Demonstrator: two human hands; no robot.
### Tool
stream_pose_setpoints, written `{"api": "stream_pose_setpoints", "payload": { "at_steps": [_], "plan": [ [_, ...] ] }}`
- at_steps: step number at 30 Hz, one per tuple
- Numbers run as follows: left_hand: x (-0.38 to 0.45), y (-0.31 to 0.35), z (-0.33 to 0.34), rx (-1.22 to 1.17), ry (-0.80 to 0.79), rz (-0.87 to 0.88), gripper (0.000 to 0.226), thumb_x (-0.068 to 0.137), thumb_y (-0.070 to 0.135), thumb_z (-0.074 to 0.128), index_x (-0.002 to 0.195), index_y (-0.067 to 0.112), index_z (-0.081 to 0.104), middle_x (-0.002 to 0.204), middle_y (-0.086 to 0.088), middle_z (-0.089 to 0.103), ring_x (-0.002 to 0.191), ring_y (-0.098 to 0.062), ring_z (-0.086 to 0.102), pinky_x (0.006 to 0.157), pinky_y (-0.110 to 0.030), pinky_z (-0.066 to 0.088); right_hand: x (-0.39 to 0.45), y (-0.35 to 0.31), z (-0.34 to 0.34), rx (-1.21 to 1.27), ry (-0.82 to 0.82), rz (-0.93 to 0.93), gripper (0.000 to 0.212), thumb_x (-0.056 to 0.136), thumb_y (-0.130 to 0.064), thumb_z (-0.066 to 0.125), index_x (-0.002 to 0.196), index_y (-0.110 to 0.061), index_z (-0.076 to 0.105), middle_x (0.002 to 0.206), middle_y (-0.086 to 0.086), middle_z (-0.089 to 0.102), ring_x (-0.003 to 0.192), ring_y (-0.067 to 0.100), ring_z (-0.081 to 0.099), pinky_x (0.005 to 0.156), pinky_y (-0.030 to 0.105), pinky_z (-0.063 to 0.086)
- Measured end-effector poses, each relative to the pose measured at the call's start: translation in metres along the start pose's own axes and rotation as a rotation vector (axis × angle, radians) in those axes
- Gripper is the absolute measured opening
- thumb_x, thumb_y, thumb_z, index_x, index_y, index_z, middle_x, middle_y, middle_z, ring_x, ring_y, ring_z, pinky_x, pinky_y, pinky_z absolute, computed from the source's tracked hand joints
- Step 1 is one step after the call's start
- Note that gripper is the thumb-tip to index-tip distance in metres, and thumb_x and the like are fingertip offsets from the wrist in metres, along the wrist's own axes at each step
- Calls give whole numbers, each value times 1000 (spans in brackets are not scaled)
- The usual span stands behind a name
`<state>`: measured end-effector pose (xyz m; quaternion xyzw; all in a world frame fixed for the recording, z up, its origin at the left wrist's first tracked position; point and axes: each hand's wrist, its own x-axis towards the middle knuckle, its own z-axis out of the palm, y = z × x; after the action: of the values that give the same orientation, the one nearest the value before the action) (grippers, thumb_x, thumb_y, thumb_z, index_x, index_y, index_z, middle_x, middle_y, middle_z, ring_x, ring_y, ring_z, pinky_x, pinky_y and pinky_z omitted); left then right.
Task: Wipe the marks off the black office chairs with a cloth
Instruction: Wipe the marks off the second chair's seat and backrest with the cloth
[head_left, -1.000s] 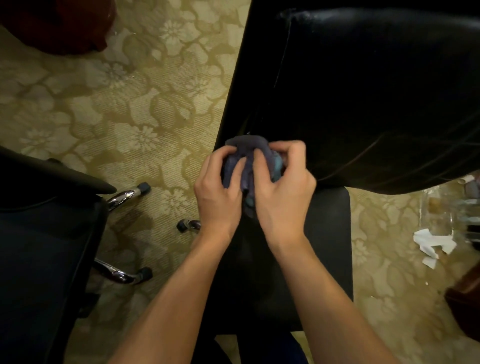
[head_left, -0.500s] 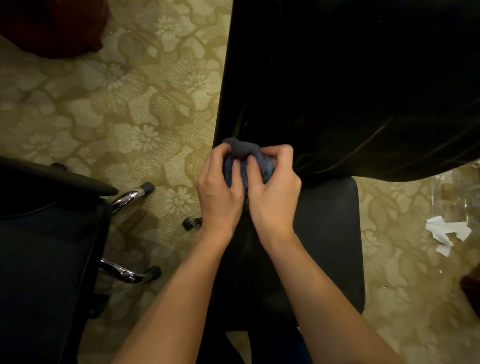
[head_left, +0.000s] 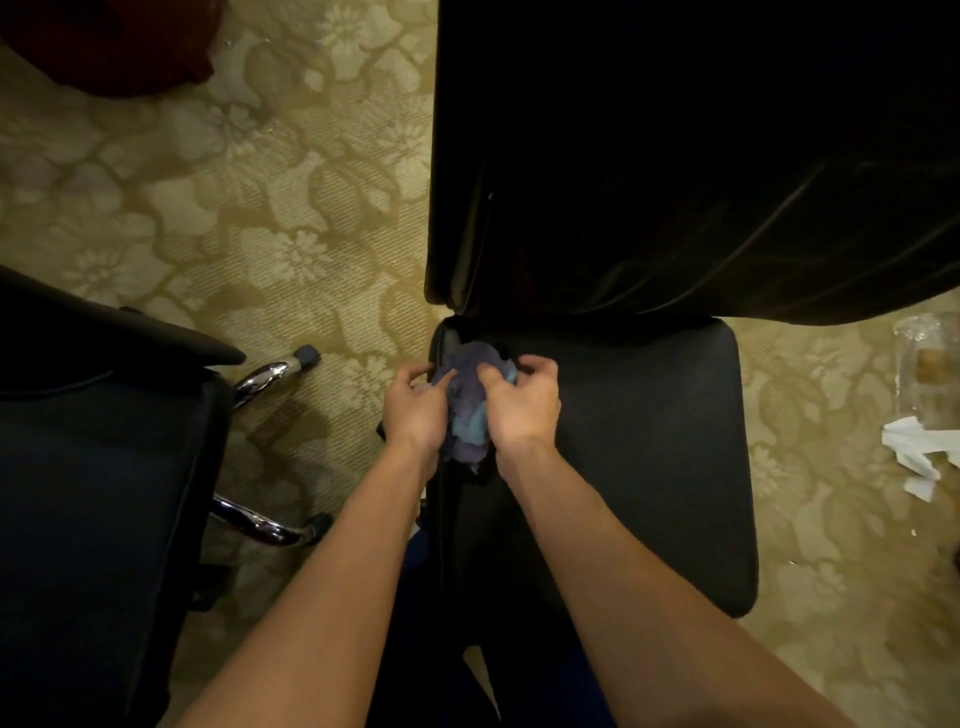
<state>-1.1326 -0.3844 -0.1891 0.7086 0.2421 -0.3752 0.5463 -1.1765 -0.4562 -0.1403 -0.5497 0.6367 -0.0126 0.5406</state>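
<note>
A black office chair (head_left: 649, 441) stands in front of me, its glossy backrest (head_left: 675, 156) filling the upper right and its seat below. A bunched blue-grey cloth (head_left: 470, 410) sits over the seat's back left corner. My left hand (head_left: 415, 410) grips the cloth from the left with curled fingers. My right hand (head_left: 522, 400) grips it from the right, fingers curled over the top. Both forearms reach in from the bottom of the frame.
A second black chair (head_left: 93, 467) with chrome legs (head_left: 260, 525) and castors stands at the left. Patterned beige carpet (head_left: 234, 208) covers the floor. White paper scraps (head_left: 914, 452) and a clear plastic item (head_left: 924, 369) lie at the right edge. A dark red object (head_left: 104, 41) sits top left.
Both hands with the cloth have come down from the lower edge of the backrest to the back left corner of the seat. The view has shifted so more of the seat shows.
</note>
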Motion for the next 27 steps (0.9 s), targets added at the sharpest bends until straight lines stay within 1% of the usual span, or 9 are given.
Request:
{"api": "stream_pose_setpoints", "payload": {
  "at_steps": [4,7,8,10,13,17,20,23,27],
  "plan": [
    [15,-8,-5,-243,-163,-251,16,97,16,59,103,4,65,97,-16,71,79,-27,70,57,-30,59,14,2,2,271,-92,249,18,85,-15,74,79,-5,60,91,18,68,87,34,69,80,48,58],
    [27,-5,-3,-325,-172,-279,26,92,21,66,109,2,70,107,-20,73,92,-32,72,71,-40,61,24,6,0,379,-192,296,12,89,-5,68,94,1,60,88,18,66,76,28,66,67,39,57],
    [31,-5,0,-339,-170,-258,25,93,20,65,108,2,71,106,-20,73,92,-32,71,77,-42,60,30,12,2,398,-206,273,18,89,-2,66,105,5,58,94,20,67,77,28,66,64,36,57],
    [42,-7,6,-320,-146,-160,21,93,16,63,106,2,70,105,-21,73,94,-35,71,85,-47,57,42,22,10,468,-207,226,32,90,3,63,120,8,54,108,25,67,90,34,68,74,41,58],
    [59,-17,17,-233,-68,35,8,93,11,63,90,6,69,97,-21,73,92,-36,72,84,-50,59,63,36,25,610,-223,225,34,89,4,63,122,7,56,112,28,66,100,38,68,89,48,56],
    [92,-26,19,-400,-26,97,9,89,8,65,81,11,68,82,-16,70,79,-30,69,67,-36,56,79,51,47,717,-308,205,22,85,7,63,108,10,64,99,28,68,72,31,69,64,39,58],
    [104,-28,19,-497,-82,114,11,95,11,62,101,6,70,90,-13,74,73,-23,72,63,-30,59,96,58,61,764,-358,144,33,87,6,62,119,13,59,111,31,66,89,36,68,71,41,58],
    [103,-24,21,-499,-125,196,15,97,10,57,107,5,68,92,-14,73,74,-22,73,62,-28,59,104,58,68,823,-381,83,34,92,0,59,125,8,56,115,29,65,100,39,67,79,42,58],
    [85,-20,25,-485,-20,346,12,94,5,60,87,9,69,81,-13,72,75,-24,71,67,-33,60,96,53,66,874,-369,12,29,91,5,59,120,9,58,94,21,69,76,28,70,65,34,58]
  ]
}}
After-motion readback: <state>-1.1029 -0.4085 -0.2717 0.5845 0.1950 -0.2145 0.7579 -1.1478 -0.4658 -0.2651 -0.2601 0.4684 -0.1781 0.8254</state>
